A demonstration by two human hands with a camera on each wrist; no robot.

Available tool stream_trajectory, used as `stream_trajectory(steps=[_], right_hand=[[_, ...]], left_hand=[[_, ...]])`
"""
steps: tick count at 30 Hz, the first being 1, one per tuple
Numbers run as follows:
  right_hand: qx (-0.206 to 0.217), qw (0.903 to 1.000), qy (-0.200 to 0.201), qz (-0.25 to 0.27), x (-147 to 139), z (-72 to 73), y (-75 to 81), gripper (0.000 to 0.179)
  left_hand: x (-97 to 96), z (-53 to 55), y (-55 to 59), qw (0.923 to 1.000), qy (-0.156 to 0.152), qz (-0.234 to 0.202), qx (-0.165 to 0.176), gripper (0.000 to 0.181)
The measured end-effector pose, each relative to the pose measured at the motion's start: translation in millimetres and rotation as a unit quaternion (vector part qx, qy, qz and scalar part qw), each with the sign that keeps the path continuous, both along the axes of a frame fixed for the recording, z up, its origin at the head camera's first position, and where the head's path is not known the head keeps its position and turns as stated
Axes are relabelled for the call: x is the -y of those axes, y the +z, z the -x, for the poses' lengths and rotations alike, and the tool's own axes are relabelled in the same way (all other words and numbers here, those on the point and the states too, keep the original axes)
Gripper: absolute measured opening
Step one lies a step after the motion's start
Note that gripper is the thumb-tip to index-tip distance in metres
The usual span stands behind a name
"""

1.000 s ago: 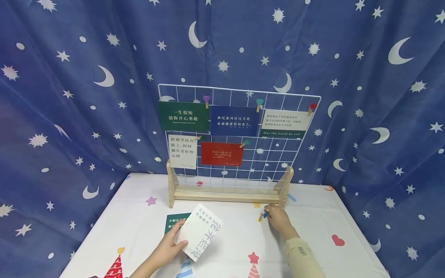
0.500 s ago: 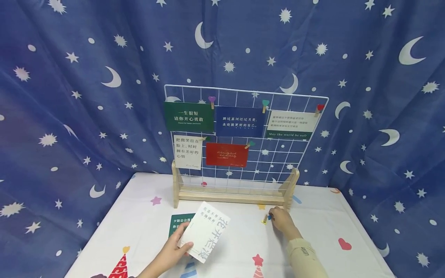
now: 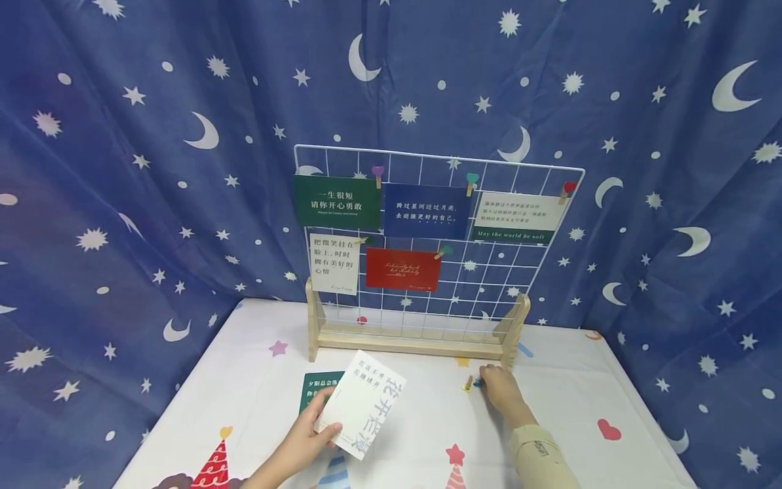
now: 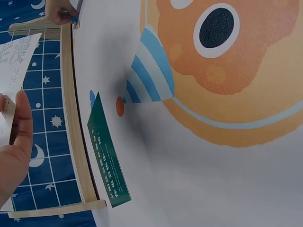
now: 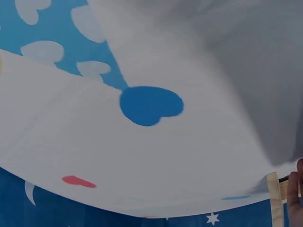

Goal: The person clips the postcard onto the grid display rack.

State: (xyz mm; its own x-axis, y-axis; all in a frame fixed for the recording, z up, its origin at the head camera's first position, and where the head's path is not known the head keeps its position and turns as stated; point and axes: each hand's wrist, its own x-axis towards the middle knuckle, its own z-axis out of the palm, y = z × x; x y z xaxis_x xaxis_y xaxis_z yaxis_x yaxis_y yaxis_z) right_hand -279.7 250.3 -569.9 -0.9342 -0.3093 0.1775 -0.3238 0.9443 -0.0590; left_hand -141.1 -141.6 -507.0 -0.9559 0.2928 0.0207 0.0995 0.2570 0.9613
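My left hand (image 3: 308, 431) grips a white postcard (image 3: 360, 407) with grey-blue lettering, thumb over its lower left edge and fingers behind. In the left wrist view the same postcard (image 4: 14, 61) stands raised off the table. Partly behind it on the table lies a green postcard (image 3: 320, 384). By the display stand's right foot, my right hand (image 3: 501, 387) pinches a small clothespin with a blue heart (image 3: 478, 383); the fingers hide most of its wooden part. A yellow-ended wooden clothespin (image 3: 468, 384) lies just left of it. The right wrist view shows only fingers (image 5: 294, 194) at its edge.
A white wire grid (image 3: 476, 272) in a wooden stand (image 3: 409, 344) rises behind the hands. Clipped to it are a green card (image 3: 337, 202), a blue card (image 3: 426, 210), a red card (image 3: 403, 269) and two white ones. A star-patterned curtain (image 3: 244, 170) hangs behind.
The head view has shifted, so the scene sits farther right. My left hand keeps hold of the white postcard, and my right hand stays at the blue-heart clothespin with little motion.
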Motion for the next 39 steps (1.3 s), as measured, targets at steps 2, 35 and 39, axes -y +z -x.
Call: stream_trajectory(steps=[2,35,39], right_hand=[[0.002,0.9999,-0.004,0.016,-1.9,-0.1,1.6,0.015],[0.023,0.9063,-0.154,0.393,7.7,-15.9,17.1,0.014],[0.048,0.8747,-0.162,0.454,8.6,-21.1,14.7,0.02]], left_hand=[[-1.0,2.6,1.5,1.0,-0.001,0.004,-0.007,0.059],[-14.5,17.5,12.6,0.9996,0.012,-0.011,-0.025,0.055],[-12.3,15.1,10.0,0.9998,0.013,-0.01,-0.014,0.058]])
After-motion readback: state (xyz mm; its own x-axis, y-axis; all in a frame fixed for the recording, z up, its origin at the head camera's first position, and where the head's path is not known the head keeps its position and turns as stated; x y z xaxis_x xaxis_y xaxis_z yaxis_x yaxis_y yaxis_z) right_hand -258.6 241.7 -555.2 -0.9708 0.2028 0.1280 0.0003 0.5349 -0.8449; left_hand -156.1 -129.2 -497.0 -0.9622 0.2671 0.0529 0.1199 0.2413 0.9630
